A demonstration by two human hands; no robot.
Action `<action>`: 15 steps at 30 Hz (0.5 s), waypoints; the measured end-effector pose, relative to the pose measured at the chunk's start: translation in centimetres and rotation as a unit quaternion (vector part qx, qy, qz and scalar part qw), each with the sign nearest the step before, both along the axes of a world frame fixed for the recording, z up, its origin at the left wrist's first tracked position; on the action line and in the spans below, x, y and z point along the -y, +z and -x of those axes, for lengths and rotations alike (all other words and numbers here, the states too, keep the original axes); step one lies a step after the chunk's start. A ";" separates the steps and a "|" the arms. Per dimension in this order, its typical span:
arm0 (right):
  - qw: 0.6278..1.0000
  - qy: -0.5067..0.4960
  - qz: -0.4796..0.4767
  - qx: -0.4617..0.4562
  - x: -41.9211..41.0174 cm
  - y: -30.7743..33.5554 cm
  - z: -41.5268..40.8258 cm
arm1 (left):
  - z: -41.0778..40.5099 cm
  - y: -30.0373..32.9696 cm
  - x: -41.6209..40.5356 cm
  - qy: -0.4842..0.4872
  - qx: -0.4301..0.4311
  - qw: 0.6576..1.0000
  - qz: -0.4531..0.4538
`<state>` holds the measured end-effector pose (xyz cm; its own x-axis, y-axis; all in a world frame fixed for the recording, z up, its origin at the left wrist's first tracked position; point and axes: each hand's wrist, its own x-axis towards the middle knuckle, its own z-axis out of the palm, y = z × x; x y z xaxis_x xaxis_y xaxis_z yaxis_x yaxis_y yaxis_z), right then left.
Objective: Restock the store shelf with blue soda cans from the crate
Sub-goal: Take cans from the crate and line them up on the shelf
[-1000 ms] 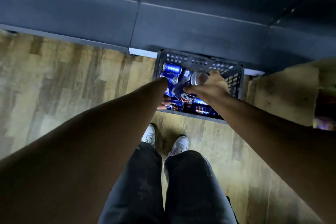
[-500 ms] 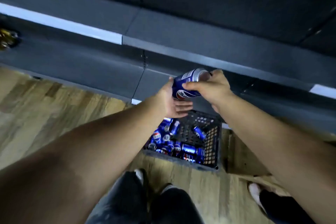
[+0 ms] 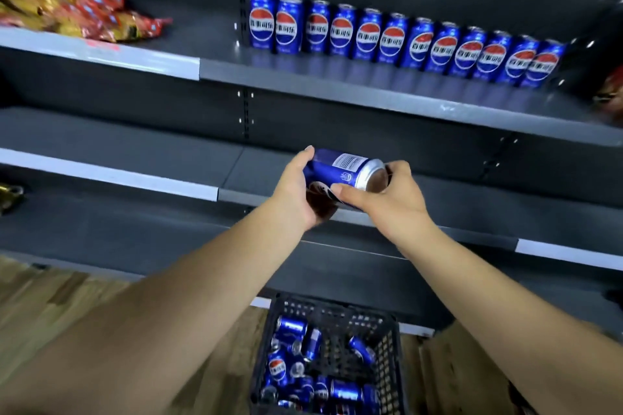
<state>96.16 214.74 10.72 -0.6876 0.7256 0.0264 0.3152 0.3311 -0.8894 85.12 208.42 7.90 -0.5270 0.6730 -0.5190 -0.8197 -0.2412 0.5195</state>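
At frame centre, both the left hand [image 3: 296,192] and the right hand [image 3: 381,194] are gripping a sideways blue can [image 3: 340,172], which is risking toppling the upper-right shelf row [image 3: 404,37] if set down tilted.

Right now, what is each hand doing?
Left hand: closed around the base end of the blue soda can.
Right hand: closed on the same can's top end.
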 end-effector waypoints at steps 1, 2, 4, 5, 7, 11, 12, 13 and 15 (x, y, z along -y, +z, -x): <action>1.000 0.000 0.000 -0.010 0.1 0.2 0.0 | 0.1 0.6 0.1 0.000 -0.009 1.000 -0.014; 1.000 0.001 0.000 -0.019 0.3 0.4 -0.1 | 0.3 1.0 0.1 -0.002 -0.026 0.999 -0.024; 0.999 0.005 0.002 -0.035 0.5 0.6 -0.2 | 0.9 1.7 0.1 0.001 -0.071 0.997 -0.023; 0.999 0.008 0.007 -0.043 0.7 0.7 -0.3 | 1.2 2.0 0.1 0.005 -0.092 0.996 -0.009; 0.998 0.010 0.020 -0.066 1.0 0.9 -0.4 | 1.6 2.7 0.2 0.024 -0.135 0.990 0.027; 0.993 0.016 0.062 -0.097 1.4 1.4 -0.7 | 0.9 4.3 0.6 0.093 -0.204 0.974 0.037; 0.991 0.018 0.080 -0.106 1.6 1.5 -0.8 | 0.6 4.6 0.7 0.110 -0.218 0.969 0.030; 0.988 0.021 0.097 -0.115 1.7 1.6 -0.9 | 0.2 4.9 0.8 0.120 -0.230 0.965 0.025; 0.983 0.028 0.122 -0.131 2.1 1.9 -1.2 | -0.4 5.6 1.2 0.126 -0.255 0.959 0.019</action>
<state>97.36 212.69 12.63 -0.7197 0.6933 0.0374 0.0524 0.1079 -0.9928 85.49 207.27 13.51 -0.8616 0.4771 -0.1734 -0.3760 -0.3702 0.8495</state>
